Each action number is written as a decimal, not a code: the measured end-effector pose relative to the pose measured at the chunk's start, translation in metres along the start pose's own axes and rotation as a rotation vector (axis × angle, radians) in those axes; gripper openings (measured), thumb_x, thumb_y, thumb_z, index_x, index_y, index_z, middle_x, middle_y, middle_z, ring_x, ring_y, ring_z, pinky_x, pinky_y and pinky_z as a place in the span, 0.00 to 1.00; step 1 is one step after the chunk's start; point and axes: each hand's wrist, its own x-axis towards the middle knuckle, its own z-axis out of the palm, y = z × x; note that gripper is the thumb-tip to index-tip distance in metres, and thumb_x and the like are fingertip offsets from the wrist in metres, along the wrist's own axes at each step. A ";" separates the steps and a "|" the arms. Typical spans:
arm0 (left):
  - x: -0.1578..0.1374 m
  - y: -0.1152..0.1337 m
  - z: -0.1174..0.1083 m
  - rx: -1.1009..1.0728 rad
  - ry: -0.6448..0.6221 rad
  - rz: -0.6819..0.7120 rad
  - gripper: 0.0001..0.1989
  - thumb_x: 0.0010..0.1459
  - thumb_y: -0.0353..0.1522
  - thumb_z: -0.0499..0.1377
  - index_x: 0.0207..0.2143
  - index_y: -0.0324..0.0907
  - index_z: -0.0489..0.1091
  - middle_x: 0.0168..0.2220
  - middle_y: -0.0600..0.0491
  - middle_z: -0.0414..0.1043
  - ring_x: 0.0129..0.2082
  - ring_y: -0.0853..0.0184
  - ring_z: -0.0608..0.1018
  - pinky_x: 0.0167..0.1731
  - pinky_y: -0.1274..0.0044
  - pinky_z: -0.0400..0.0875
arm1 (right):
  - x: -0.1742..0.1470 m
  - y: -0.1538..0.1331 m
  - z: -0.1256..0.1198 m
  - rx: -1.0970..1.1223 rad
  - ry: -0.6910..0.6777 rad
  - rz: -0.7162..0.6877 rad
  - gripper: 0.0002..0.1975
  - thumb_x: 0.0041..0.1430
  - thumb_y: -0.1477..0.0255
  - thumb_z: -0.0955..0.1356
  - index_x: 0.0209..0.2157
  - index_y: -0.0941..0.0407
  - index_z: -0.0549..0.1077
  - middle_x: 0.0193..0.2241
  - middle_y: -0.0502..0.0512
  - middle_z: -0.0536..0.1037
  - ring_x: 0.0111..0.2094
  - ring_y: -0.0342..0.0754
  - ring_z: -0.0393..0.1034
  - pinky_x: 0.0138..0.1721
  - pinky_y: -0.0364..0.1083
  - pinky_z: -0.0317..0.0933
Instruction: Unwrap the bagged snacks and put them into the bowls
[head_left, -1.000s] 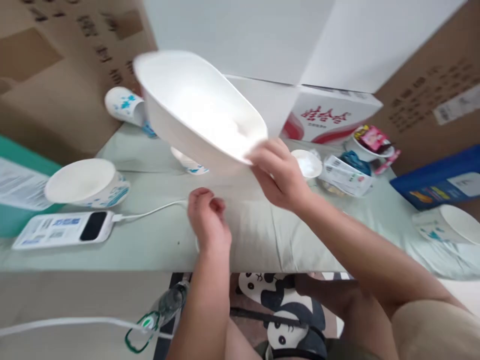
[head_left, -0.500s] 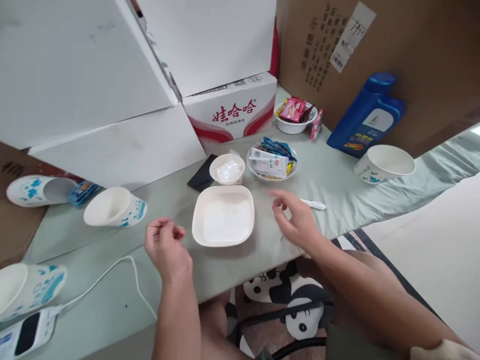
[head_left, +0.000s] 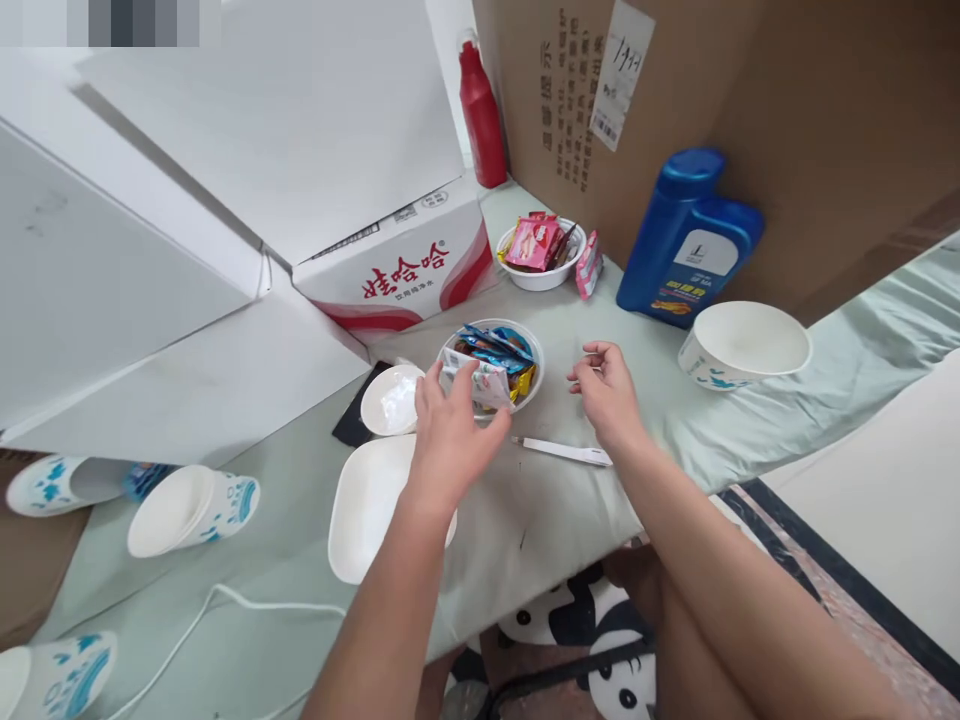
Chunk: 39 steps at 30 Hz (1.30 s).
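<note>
My left hand (head_left: 457,435) reaches over the near side of a bowl (head_left: 538,350) of small wrapped packets, its fingers spread around a white printed packet (head_left: 491,385). Whether the fingertips touch that packet I cannot tell. Blue packets (head_left: 499,345) lie behind it in the bowl. To the right of the bowl, my right hand (head_left: 607,390) hovers with loosely bent fingers and nothing visible in them. A white pen-like tool (head_left: 562,450) lies just below it. Partly behind my left forearm sits an empty squarish white dish (head_left: 364,510), with a small white cup (head_left: 390,400) beyond it.
A second bowl (head_left: 544,280) with pink packets stands farther back, beside a pink packet (head_left: 589,265). A blue bottle (head_left: 686,240) and a paper cup (head_left: 742,345) are at right. More paper cups (head_left: 236,505) and a white cable (head_left: 277,606) lie left. Boxes line the back.
My left hand has moved right, from beside the dish to the packet bowl, and its fingers have spread. The view has turned rightward. My right hand stays near the pen-like tool.
</note>
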 end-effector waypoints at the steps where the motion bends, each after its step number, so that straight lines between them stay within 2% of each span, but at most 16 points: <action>1: 0.008 0.002 0.003 0.031 -0.016 0.009 0.32 0.54 0.37 0.62 0.61 0.45 0.64 0.68 0.38 0.50 0.72 0.43 0.51 0.67 0.51 0.53 | 0.006 -0.001 -0.002 -0.019 0.016 -0.026 0.16 0.51 0.66 0.65 0.44 0.50 0.65 0.37 0.50 0.71 0.38 0.48 0.72 0.39 0.50 0.70; 5: 0.024 0.005 0.016 0.031 -0.090 0.017 0.36 0.53 0.36 0.62 0.64 0.42 0.58 0.66 0.35 0.53 0.67 0.44 0.63 0.63 0.53 0.61 | 0.050 -0.015 0.001 -0.244 0.081 -0.202 0.21 0.53 0.71 0.63 0.50 0.51 0.68 0.47 0.59 0.73 0.51 0.53 0.70 0.53 0.56 0.66; 7: 0.027 0.005 0.020 0.017 -0.086 0.036 0.38 0.52 0.35 0.62 0.64 0.40 0.56 0.63 0.35 0.57 0.63 0.46 0.68 0.62 0.54 0.63 | 0.080 -0.023 0.008 -0.422 0.085 -0.255 0.23 0.52 0.75 0.63 0.51 0.52 0.71 0.55 0.63 0.70 0.59 0.56 0.65 0.59 0.59 0.62; 11: 0.032 0.006 0.022 0.035 -0.094 0.025 0.40 0.50 0.35 0.63 0.65 0.41 0.55 0.62 0.36 0.58 0.59 0.46 0.71 0.58 0.54 0.67 | 0.134 -0.025 0.021 -0.740 -0.006 -0.241 0.19 0.51 0.75 0.66 0.45 0.54 0.77 0.69 0.61 0.54 0.69 0.64 0.51 0.66 0.63 0.52; 13: 0.036 0.006 0.022 0.038 -0.118 0.006 0.41 0.50 0.36 0.63 0.65 0.42 0.54 0.63 0.36 0.57 0.57 0.47 0.73 0.57 0.56 0.68 | 0.149 -0.019 0.024 -0.814 -0.074 -0.213 0.22 0.51 0.73 0.68 0.50 0.55 0.76 0.71 0.63 0.50 0.69 0.67 0.51 0.66 0.65 0.52; 15: 0.040 0.005 0.022 0.031 -0.128 0.018 0.42 0.49 0.36 0.63 0.65 0.43 0.53 0.63 0.37 0.56 0.57 0.48 0.73 0.58 0.57 0.68 | 0.154 -0.014 0.023 -0.837 -0.073 -0.169 0.29 0.52 0.70 0.68 0.58 0.55 0.71 0.72 0.65 0.50 0.67 0.68 0.55 0.63 0.66 0.55; 17: 0.044 0.006 0.024 0.022 -0.126 0.049 0.42 0.48 0.35 0.63 0.65 0.43 0.53 0.63 0.37 0.55 0.60 0.48 0.71 0.59 0.57 0.66 | 0.150 -0.014 0.021 -0.836 -0.005 -0.168 0.34 0.55 0.68 0.66 0.64 0.57 0.64 0.72 0.68 0.48 0.67 0.67 0.56 0.62 0.66 0.56; 19: 0.048 0.010 0.028 0.014 -0.134 0.076 0.43 0.48 0.35 0.63 0.66 0.43 0.52 0.64 0.37 0.54 0.62 0.47 0.68 0.60 0.57 0.65 | 0.140 -0.021 0.019 -0.824 0.066 -0.238 0.36 0.57 0.67 0.64 0.67 0.60 0.59 0.72 0.70 0.47 0.69 0.65 0.53 0.64 0.65 0.55; 22: 0.058 0.017 0.038 0.001 -0.154 0.124 0.42 0.48 0.33 0.63 0.65 0.44 0.53 0.65 0.37 0.53 0.65 0.47 0.65 0.62 0.57 0.63 | 0.129 -0.043 0.022 -0.816 0.065 -0.417 0.36 0.60 0.68 0.63 0.69 0.61 0.56 0.72 0.70 0.48 0.70 0.64 0.51 0.64 0.62 0.54; 26: 0.076 0.029 0.056 -0.046 -0.118 0.192 0.45 0.45 0.35 0.68 0.64 0.44 0.54 0.63 0.36 0.53 0.68 0.44 0.59 0.63 0.56 0.61 | 0.135 -0.072 0.038 -0.881 -0.041 -0.549 0.30 0.62 0.69 0.62 0.66 0.55 0.62 0.71 0.65 0.54 0.67 0.66 0.56 0.62 0.66 0.55; 30: 0.089 0.035 0.065 -0.080 -0.099 0.203 0.45 0.43 0.37 0.71 0.63 0.49 0.57 0.62 0.38 0.54 0.67 0.42 0.59 0.61 0.53 0.61 | 0.146 -0.084 0.047 -1.070 -0.202 -0.478 0.24 0.62 0.67 0.64 0.59 0.51 0.72 0.60 0.66 0.71 0.58 0.67 0.67 0.57 0.70 0.57; 33: 0.092 0.035 0.061 -0.041 -0.117 0.198 0.47 0.43 0.40 0.72 0.64 0.51 0.58 0.65 0.37 0.52 0.68 0.38 0.56 0.60 0.50 0.60 | 0.147 -0.087 0.042 -1.108 -0.287 -0.467 0.17 0.63 0.66 0.63 0.49 0.50 0.78 0.50 0.64 0.76 0.53 0.65 0.70 0.55 0.66 0.61; 35: 0.093 0.033 0.057 0.022 -0.104 0.218 0.49 0.42 0.43 0.73 0.66 0.52 0.57 0.69 0.37 0.46 0.71 0.35 0.47 0.62 0.47 0.55 | 0.147 -0.087 0.036 -1.040 -0.238 -0.487 0.15 0.64 0.68 0.62 0.45 0.52 0.79 0.49 0.63 0.76 0.52 0.63 0.71 0.54 0.62 0.63; 36: 0.094 0.032 0.056 0.055 -0.096 0.234 0.51 0.42 0.44 0.73 0.66 0.51 0.57 0.71 0.36 0.43 0.72 0.35 0.42 0.63 0.45 0.50 | 0.149 -0.086 0.033 -0.991 -0.179 -0.486 0.16 0.63 0.69 0.62 0.46 0.52 0.78 0.51 0.64 0.75 0.53 0.62 0.70 0.54 0.61 0.63; 37: 0.095 0.031 0.056 0.080 -0.095 0.247 0.52 0.42 0.45 0.73 0.67 0.50 0.55 0.72 0.36 0.41 0.73 0.35 0.38 0.65 0.45 0.45 | 0.151 -0.084 0.032 -0.945 -0.116 -0.474 0.17 0.62 0.70 0.63 0.50 0.52 0.76 0.54 0.64 0.73 0.54 0.62 0.69 0.54 0.60 0.63; 39: 0.097 0.030 0.058 0.095 -0.129 0.241 0.55 0.43 0.47 0.73 0.69 0.49 0.51 0.73 0.34 0.38 0.74 0.37 0.34 0.66 0.46 0.40 | 0.157 -0.078 0.031 -0.870 -0.048 -0.403 0.26 0.59 0.71 0.66 0.60 0.51 0.69 0.62 0.66 0.65 0.56 0.62 0.68 0.56 0.59 0.62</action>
